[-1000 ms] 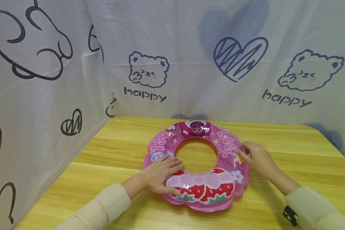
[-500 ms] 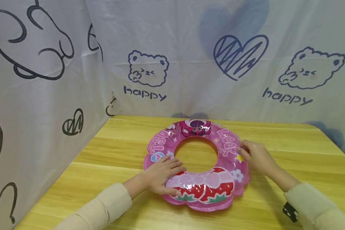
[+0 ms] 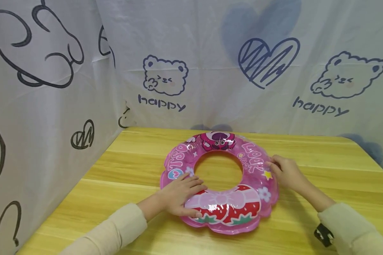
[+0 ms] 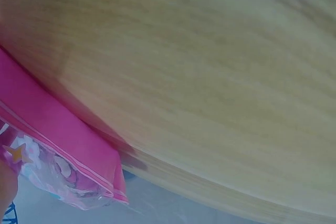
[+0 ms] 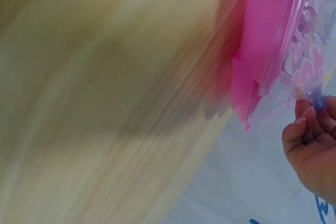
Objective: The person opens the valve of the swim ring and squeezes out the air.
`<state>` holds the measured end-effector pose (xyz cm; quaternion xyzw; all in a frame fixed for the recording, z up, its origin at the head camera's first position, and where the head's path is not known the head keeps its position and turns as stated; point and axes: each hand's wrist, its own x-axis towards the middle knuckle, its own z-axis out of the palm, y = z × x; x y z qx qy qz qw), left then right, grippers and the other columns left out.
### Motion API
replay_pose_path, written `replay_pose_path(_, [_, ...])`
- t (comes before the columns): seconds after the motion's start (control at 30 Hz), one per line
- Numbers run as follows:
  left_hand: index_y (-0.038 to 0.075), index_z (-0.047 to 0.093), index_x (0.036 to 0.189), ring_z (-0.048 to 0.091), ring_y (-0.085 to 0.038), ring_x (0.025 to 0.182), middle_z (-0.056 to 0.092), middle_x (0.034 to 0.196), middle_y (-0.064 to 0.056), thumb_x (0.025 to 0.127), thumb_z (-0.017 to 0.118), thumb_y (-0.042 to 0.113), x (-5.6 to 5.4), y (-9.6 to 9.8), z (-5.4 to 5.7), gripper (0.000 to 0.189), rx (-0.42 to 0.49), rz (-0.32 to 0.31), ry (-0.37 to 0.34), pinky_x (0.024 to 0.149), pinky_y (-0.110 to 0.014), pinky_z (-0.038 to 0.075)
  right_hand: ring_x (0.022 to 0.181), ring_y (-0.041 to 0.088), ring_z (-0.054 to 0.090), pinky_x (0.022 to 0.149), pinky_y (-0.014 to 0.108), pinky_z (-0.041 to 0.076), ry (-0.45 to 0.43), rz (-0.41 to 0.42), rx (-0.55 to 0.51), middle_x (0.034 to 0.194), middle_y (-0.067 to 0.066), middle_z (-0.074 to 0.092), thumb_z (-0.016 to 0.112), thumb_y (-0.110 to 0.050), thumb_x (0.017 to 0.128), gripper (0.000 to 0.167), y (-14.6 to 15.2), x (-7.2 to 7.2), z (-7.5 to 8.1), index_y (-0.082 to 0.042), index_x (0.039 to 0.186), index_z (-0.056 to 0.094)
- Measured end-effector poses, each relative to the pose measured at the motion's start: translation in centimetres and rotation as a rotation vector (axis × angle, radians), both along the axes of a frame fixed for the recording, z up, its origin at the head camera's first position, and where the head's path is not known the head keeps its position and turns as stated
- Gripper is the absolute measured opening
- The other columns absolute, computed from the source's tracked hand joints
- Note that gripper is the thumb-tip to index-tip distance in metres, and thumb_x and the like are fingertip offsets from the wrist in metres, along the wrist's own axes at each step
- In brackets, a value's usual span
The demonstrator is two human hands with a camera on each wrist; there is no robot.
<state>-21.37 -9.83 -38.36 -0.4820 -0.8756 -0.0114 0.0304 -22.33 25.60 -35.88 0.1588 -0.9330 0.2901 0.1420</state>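
Observation:
A pink inflatable swim ring [image 3: 226, 205], printed with strawberries, flowers, lettering and a bear, lies flat on the wooden table. My left hand [image 3: 180, 194] rests on its near left part, fingers spread over the top. At the ring's right side, my right hand [image 3: 287, 171] has its thumb and fingertips together. The right wrist view shows these fingertips pinching a small clear, bluish air valve [image 5: 317, 99] that sticks up from the ring. In the left wrist view, only the ring's pink outer side [image 4: 63, 124] and a sliver of hand appear.
The yellow wood-grain table [image 3: 115, 198] ends at a white cloth backdrop [image 3: 210, 88] with bear and heart drawings. Another cloth side [image 3: 51, 113] stands along the left. A black-and-white piece [image 3: 323, 234] shows under the right sleeve.
The head view has shifted slightly. My left hand stays on the swim ring, and my right hand keeps to the ring's right side with hardly any movement.

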Motion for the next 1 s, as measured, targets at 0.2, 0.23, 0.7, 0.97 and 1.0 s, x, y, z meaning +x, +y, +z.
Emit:
replay_pose_path(0.2, [0.015, 0.042, 0.139, 0.035, -0.028, 0.137, 0.044, 0.143, -0.009, 0.082, 0.048, 0.064, 0.02, -0.05, -0.27, 0.076, -0.005, 0.009, 0.003, 0.116, -0.048, 0.017, 0.05, 0.002, 0.037, 0.044, 0.019, 0.033, 0.016, 0.011, -0.015, 0.059, 0.002, 0.05, 0.05, -0.01, 0.095, 0.025, 0.22, -0.15, 0.01, -0.002, 0.072, 0.05])
replay_pose_path(0.23, [0.015, 0.042, 0.139, 0.035, -0.028, 0.137, 0.044, 0.144, -0.009, 0.082, 0.048, 0.064, 0.05, -0.06, -0.3, 0.076, -0.004, 0.01, 0.003, 0.116, -0.048, 0.017, 0.05, 0.002, 0.037, 0.044, 0.019, 0.033, 0.014, 0.011, -0.016, 0.059, 0.002, 0.05, 0.05, -0.01, 0.095, 0.025, 0.25, -0.19, -0.03, -0.002, 0.071, 0.05])
replay_pose_path(0.7, [0.013, 0.04, 0.141, 0.035, -0.028, 0.137, 0.042, 0.144, -0.011, 0.084, 0.048, 0.062, 0.42, -0.31, -0.64, 0.076, 0.015, 0.012, -0.01, 0.116, -0.051, 0.016, 0.055, 0.009, 0.046, 0.045, 0.021, 0.039, -0.202, -0.1, -0.113, 0.066, 0.005, 0.054, 0.039, -0.02, 0.1, 0.032, 0.39, -0.49, -0.03, -0.001, 0.076, 0.049])
replay_pose_path(0.97, [0.014, 0.038, 0.142, 0.034, -0.026, 0.137, 0.041, 0.145, -0.01, 0.084, 0.047, 0.062, 0.58, -0.4, -0.65, 0.075, -0.01, 0.018, -0.009, 0.116, -0.051, 0.016, 0.057, 0.008, 0.045, 0.047, 0.021, 0.041, -0.284, -0.141, -0.218, 0.066, 0.001, 0.052, 0.038, -0.019, 0.1, 0.032, 0.33, -0.42, -0.21, 0.0, 0.077, 0.048])
replay_pose_path(1.0, [0.014, 0.038, 0.142, 0.034, -0.026, 0.137, 0.041, 0.145, -0.01, 0.085, 0.046, 0.062, 0.59, -0.44, -0.68, 0.075, -0.01, 0.017, -0.009, 0.116, -0.051, 0.015, 0.057, 0.007, 0.045, 0.048, 0.021, 0.042, -0.299, -0.142, -0.242, 0.066, 0.0, 0.052, 0.038, -0.017, 0.1, 0.031, 0.32, -0.44, -0.28, 0.0, 0.076, 0.048])
